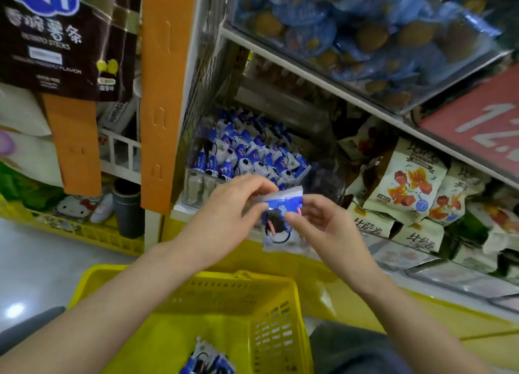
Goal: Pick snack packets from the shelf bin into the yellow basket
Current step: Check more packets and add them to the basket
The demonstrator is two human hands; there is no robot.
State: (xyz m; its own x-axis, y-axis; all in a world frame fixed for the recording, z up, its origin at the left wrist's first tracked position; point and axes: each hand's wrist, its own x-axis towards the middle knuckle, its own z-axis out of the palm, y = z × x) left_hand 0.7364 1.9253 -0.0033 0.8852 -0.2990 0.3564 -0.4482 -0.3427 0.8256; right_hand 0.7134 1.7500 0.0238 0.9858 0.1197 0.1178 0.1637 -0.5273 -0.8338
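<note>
We hold one blue-and-white snack packet (280,219) up between both hands, in front of the shelf and above the far rim of the yellow basket (238,298). Our left hand (227,208) pinches the packet's left edge between thumb and curled fingers, and our right hand (317,222) pinches its right edge the same way, so both hands are closed on the one packet. Behind it, the clear shelf bin (196,182) is heaped with many more packets (247,151) of the same blue and white kind. In the basket below, a few packets (206,359) lie at the near end of its floor. To the right of the bin sit pale bags with red and orange pictures (404,182), and on the shelf above there is a clear box of blue-wrapped round cakes (365,28). At far left a second yellow crate (92,233) stands on the floor with a dark cylinder (127,208) in it.
</note>
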